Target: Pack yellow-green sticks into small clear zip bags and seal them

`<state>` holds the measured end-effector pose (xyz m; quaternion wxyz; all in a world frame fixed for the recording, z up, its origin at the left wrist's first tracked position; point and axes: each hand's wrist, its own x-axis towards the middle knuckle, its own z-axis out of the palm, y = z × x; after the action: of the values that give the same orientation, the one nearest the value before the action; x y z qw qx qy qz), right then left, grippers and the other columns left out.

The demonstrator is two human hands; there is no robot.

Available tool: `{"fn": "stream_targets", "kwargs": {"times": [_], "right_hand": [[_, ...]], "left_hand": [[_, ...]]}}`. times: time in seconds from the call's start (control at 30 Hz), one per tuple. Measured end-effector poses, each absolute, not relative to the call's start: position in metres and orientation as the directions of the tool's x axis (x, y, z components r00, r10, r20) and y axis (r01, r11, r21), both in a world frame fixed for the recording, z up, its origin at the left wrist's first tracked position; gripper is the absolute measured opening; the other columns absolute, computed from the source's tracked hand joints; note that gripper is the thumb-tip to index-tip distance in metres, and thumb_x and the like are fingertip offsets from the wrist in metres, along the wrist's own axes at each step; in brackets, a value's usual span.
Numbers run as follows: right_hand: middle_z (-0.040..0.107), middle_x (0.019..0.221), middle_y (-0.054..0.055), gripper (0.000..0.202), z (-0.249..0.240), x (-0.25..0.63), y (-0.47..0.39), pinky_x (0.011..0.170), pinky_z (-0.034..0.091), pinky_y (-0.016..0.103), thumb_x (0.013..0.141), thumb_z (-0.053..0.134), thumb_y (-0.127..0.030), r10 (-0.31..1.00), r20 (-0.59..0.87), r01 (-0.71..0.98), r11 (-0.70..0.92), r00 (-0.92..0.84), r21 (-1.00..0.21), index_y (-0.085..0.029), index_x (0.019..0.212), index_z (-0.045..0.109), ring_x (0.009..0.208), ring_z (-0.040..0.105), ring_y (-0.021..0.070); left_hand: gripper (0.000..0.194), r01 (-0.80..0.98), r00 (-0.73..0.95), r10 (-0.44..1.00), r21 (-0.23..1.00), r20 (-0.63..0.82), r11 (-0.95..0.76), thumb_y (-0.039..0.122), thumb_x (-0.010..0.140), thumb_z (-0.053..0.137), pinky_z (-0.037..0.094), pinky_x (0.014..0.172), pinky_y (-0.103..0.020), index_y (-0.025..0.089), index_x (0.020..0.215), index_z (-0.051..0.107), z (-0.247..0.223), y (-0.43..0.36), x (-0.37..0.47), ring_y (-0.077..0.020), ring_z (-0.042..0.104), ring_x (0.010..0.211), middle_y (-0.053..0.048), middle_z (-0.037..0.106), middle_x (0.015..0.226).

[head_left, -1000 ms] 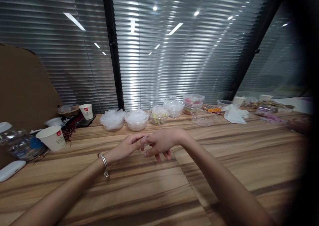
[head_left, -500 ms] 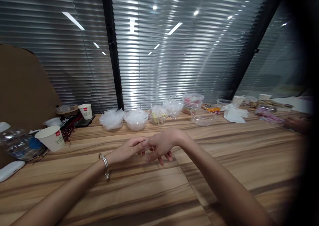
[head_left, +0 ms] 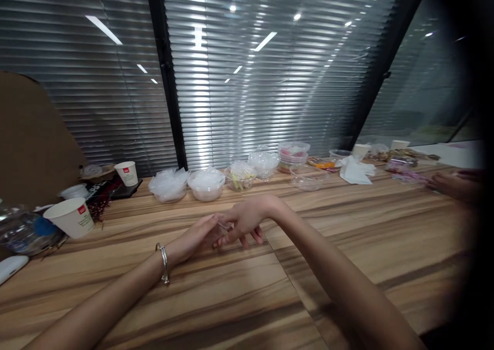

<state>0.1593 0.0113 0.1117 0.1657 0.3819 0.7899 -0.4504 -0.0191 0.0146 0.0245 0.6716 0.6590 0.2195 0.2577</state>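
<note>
Over the wood-grain table (head_left: 239, 298), my left hand (head_left: 198, 237) and my right hand (head_left: 249, 220) meet at the fingertips. A small pale, thin thing (head_left: 225, 226) shows between them, too small to name. My left fingers are pressed together and partly hidden at the tips. The right hand bends down from the wrist, its thumb and index finger at the pale thing and its other fingers hanging loosely below. A silver bangle (head_left: 164, 263) circles my left wrist.
Along the back stand bagged bowls (head_left: 206, 184), a clear tub with yellow pieces (head_left: 241, 176), stacked containers (head_left: 293, 154) and white tissue (head_left: 357, 170). Paper cups (head_left: 73, 219) and a bottle (head_left: 25, 234) are at left. Another person's hand (head_left: 455, 184) is at far right.
The view has shifted slightly, moving the objects a little to the left. My fingertips have drawn slightly apart, and the pale thing between them shows more clearly.
</note>
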Motion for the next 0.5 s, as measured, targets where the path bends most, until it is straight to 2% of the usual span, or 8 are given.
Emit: {"fn": "stream_targets", "kwargs": {"times": [0.1, 0.2, 0.37, 0.5], "right_hand": [[0.064, 0.091, 0.003, 0.037, 0.117, 0.165, 0.013, 0.047, 0.049, 0.018, 0.081, 0.054, -0.039, 0.521, -0.501, 0.706, 0.337, -0.691, -0.622, -0.023, 0.114, 0.055, 0.065, 0.062, 0.0117], [0.065, 0.085, 0.004, 0.035, 0.121, 0.173, 0.019, 0.047, 0.048, 0.018, 0.085, 0.048, -0.039, 0.659, -0.341, 0.686, 0.377, -0.671, -0.622, -0.020, 0.112, 0.054, 0.057, 0.060, 0.0095], [0.065, 0.081, 0.004, 0.028, 0.111, 0.180, 0.031, 0.051, 0.046, 0.018, 0.086, 0.045, -0.038, 0.785, -0.117, 0.665, 0.425, -0.609, -0.614, -0.015, 0.097, 0.056, 0.056, 0.059, 0.0088], [0.064, 0.077, 0.003, 0.024, 0.091, 0.177, 0.043, 0.051, 0.042, 0.020, 0.084, 0.047, -0.034, 0.780, -0.107, 0.714, 0.496, -0.617, -0.495, -0.015, 0.096, 0.058, 0.060, 0.059, 0.0109]], "left_hand": [[0.050, -0.119, 0.728, 0.683, 0.970, -0.061, 0.213, 0.054, 0.088, 0.034, 0.039, 0.056, -0.024, 0.016, 0.112, 0.056, 0.014, 0.016, -0.019, -0.0121, 0.051, 0.063, -0.011, 0.060, 0.095], [0.052, -0.184, 0.700, 0.705, 0.924, -0.116, 0.334, 0.056, 0.087, 0.034, 0.042, 0.058, -0.024, 0.016, 0.110, 0.057, 0.008, 0.019, -0.020, -0.0123, 0.054, 0.064, -0.011, 0.060, 0.096], [0.048, -0.251, 0.673, 0.724, 0.876, -0.149, 0.413, 0.051, 0.088, 0.039, 0.048, 0.067, -0.028, 0.013, 0.112, 0.057, 0.008, 0.025, -0.023, -0.0156, 0.059, 0.071, -0.013, 0.062, 0.101], [0.044, -0.287, 0.650, 0.740, 0.846, -0.172, 0.449, 0.046, 0.088, 0.041, 0.051, 0.073, -0.031, 0.011, 0.110, 0.058, 0.009, 0.029, -0.027, -0.0170, 0.062, 0.075, -0.014, 0.063, 0.103]]}}
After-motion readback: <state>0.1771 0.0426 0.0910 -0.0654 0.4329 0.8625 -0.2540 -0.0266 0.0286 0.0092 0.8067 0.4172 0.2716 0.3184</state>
